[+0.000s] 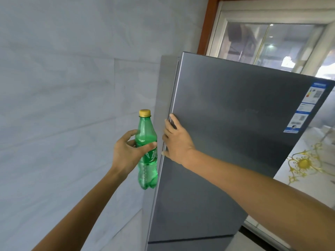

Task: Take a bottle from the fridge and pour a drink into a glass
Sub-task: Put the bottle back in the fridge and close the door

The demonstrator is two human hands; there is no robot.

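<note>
My left hand (126,153) grips the green soda bottle (146,131) at mid-body, upright, cap on top, just left of the fridge door (235,133). My right hand (176,140) presses open-fingered on the door's left edge. No glass in view.

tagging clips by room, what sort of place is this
Probably a home kitchen or dining area: a tall grey fridge, a pale tiled wall, and a green soda bottle held in the left hand.
</note>
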